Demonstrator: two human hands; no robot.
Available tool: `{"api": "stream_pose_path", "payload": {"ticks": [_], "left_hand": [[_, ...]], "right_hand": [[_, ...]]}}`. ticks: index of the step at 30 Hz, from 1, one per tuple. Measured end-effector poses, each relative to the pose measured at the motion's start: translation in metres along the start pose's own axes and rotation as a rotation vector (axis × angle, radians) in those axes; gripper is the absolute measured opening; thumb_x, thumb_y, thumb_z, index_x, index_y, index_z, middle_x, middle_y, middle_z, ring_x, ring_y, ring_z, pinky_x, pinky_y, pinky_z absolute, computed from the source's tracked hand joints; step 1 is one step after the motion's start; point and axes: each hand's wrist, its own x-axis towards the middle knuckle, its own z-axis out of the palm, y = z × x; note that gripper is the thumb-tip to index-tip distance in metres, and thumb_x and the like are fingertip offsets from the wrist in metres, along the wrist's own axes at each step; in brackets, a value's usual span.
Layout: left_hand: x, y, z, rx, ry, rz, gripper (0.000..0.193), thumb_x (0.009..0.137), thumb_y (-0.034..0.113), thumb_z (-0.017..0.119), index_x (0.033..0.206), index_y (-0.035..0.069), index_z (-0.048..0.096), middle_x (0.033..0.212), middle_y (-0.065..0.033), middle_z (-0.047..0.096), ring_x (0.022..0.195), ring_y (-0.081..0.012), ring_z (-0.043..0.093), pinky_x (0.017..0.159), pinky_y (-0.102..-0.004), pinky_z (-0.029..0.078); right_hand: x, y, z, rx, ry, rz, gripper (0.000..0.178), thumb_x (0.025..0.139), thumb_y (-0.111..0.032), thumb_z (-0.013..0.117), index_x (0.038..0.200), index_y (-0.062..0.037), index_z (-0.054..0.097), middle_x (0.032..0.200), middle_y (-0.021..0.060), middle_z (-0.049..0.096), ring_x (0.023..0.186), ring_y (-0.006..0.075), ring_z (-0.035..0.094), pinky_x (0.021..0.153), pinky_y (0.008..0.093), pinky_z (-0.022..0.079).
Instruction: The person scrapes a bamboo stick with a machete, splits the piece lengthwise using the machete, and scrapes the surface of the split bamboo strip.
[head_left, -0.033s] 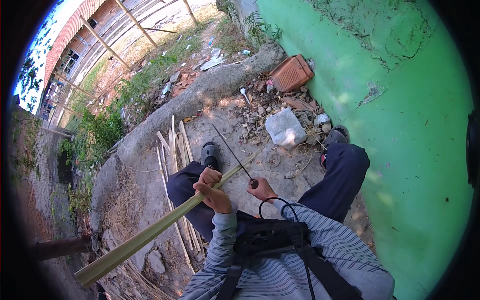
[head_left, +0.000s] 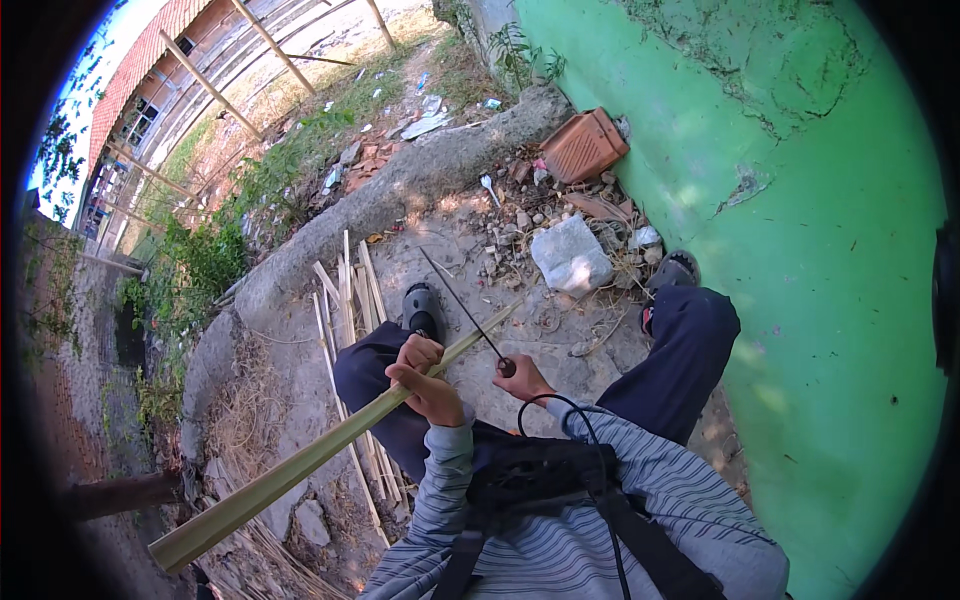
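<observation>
Two hands at work on a split bamboo length, outdoors beside a green wall.

Left hand [head_left: 425, 378] is clenched around the bamboo strip [head_left: 300, 465], which slopes from the lower left up across the lap to a thin tip near the right knee. Right hand [head_left: 522, 382] grips the handle of a long thin blade [head_left: 462, 305]; the blade crosses the strip near its upper end and points away toward the rubble. Ground surface is bare packed dirt [head_left: 440, 250], bounded on the far side by a curved concrete kerb [head_left: 400, 195]. Cut bamboo slats [head_left: 345, 285] lie in a loose bundle beside the left leg. Grey stone block [head_left: 571, 256] and terracotta tile [head_left: 583, 145] rest at the foot of the green wall [head_left: 800, 250], among small debris. Grass and a roofed timber structure [head_left: 230, 60] lie beyond the kerb.
</observation>
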Motion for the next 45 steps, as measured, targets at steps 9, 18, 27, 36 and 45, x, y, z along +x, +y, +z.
{"api": "stream_pose_path", "payload": {"ticks": [9,18,27,36,45], "left_hand": [[0.0,-0.001,-0.001,0.003,0.054,-0.022,0.067,0.108,0.062,0.03,0.067,0.009,0.029,0.065,-0.0016,0.033,0.059,-0.0137,0.03,0.057,-0.0291,0.03],[0.0,0.001,0.005,0.028,0.057,-0.012,0.066,0.108,0.061,0.03,0.068,0.009,0.028,0.065,-0.0014,0.033,0.059,-0.0131,0.031,0.058,-0.0293,0.032],[0.002,0.002,-0.002,0.028,0.093,-0.03,0.066,0.108,0.061,0.03,0.067,0.01,0.028,0.064,-0.0017,0.034,0.059,-0.0129,0.031,0.058,-0.0294,0.031],[0.002,0.003,-0.007,0.04,0.083,-0.028,0.065,0.108,0.063,0.031,0.068,0.011,0.027,0.064,-0.0009,0.033,0.06,-0.0125,0.03,0.059,-0.0291,0.031],[-0.002,0.003,0.0,0.033,0.065,-0.047,0.066,0.108,0.063,0.031,0.068,0.01,0.028,0.064,-0.0008,0.033,0.06,-0.0128,0.03,0.062,-0.0291,0.033]], "right_hand": [[-0.001,0.032,-0.003,-0.016,0.09,0.188,0.02,0.077,-0.015,0.075,0.08,-0.002,0.061,0.072,0.0012,0.059,0.067,0.0093,0.053,0.064,0.0303,0.045],[-0.005,0.024,0.002,0.147,0.035,0.143,0.018,0.077,-0.013,0.074,0.08,-0.002,0.06,0.068,-0.0007,0.056,0.065,0.0075,0.051,0.063,0.0284,0.044],[-0.002,0.015,0.003,-0.018,-0.005,0.067,0.021,0.076,-0.017,0.074,0.077,-0.0022,0.06,0.066,0.0012,0.057,0.065,0.0097,0.054,0.062,0.0308,0.045],[0.0,0.041,0.006,-0.003,-0.001,0.097,0.023,0.074,-0.02,0.075,0.079,-0.0019,0.062,0.068,0.0046,0.06,0.065,0.0133,0.057,0.064,0.0344,0.047],[-0.002,0.091,0.003,-0.026,0.066,0.215,0.023,0.074,-0.021,0.077,0.078,-0.0035,0.063,0.068,0.0053,0.063,0.066,0.0158,0.06,0.064,0.035,0.049]]}}
